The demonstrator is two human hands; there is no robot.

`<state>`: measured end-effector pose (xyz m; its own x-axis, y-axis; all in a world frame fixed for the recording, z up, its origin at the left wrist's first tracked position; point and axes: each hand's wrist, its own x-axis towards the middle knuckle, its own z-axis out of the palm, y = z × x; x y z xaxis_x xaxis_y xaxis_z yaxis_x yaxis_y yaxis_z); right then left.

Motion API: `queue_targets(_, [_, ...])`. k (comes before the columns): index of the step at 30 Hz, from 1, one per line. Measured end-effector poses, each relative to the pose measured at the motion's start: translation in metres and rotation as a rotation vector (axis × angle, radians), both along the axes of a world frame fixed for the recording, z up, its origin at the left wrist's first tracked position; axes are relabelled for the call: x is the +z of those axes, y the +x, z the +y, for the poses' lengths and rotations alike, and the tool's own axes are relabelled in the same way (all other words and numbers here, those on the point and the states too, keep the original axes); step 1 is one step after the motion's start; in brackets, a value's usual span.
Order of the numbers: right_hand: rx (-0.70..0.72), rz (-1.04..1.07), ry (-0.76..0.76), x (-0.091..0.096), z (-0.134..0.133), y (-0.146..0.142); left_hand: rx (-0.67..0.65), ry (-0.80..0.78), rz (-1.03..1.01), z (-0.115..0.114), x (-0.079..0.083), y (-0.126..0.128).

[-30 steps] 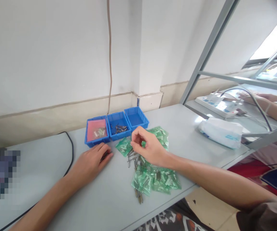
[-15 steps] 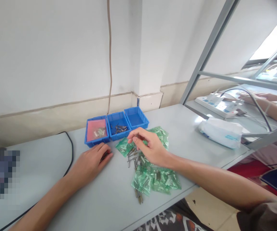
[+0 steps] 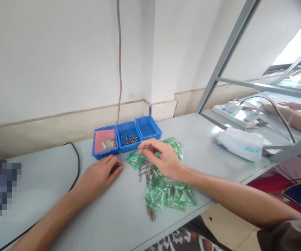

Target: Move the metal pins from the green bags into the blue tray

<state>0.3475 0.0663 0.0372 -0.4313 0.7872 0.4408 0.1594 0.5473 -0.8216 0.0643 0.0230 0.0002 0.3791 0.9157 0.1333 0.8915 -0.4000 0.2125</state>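
My right hand (image 3: 162, 158) hovers over green plastic bags (image 3: 170, 195), its thumb and index finger pinched around something too small to make out. My left hand (image 3: 102, 174) rests on the table in front of the left blue bin (image 3: 105, 153), fingers curled over something dark that I cannot make out. Loose metal bolts (image 3: 151, 213) lie among and beside the bags, which have metal pieces inside. In the middle blue bin (image 3: 125, 129) lie several small dark screws (image 3: 131, 140). The left bin holds a pink sheet (image 3: 103, 136) and a clear bag of light pieces (image 3: 108, 143).
A third blue bin (image 3: 147, 126) stands at the right end of the row. A white soft pack (image 3: 241, 143) lies by the grey metal frame (image 3: 227, 52). Beyond it are a power strip (image 3: 234, 113) and another person's arm (image 3: 297, 118). A black cable (image 3: 77, 164) runs along the left.
My right hand's fingertips have tilted slightly, and a small thing now shows between them. My left hand, the bins and the bags stay where they were.
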Motion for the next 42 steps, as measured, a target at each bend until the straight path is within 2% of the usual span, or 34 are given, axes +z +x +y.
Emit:
queue_targets(22, [-0.002, -0.022, -0.005, 0.0011, 0.0007, 0.0005, -0.014, 0.033, -0.019, -0.0005, -0.0008, -0.0001])
queue_targets(33, [-0.052, -0.047, 0.149, 0.0012, 0.0025, 0.0016, -0.022, 0.035, -0.002, -0.0008, 0.0, 0.0002])
queue_targets(36, [-0.05, -0.04, 0.107, 0.0017, 0.0024, 0.0021, -0.022, 0.043, -0.004, -0.0008, -0.0004, 0.0005])
queue_targets(42, [0.053, -0.001, -0.038, -0.0016, 0.001, 0.0002, -0.011, 0.025, -0.001, -0.0011, 0.0022, 0.0021])
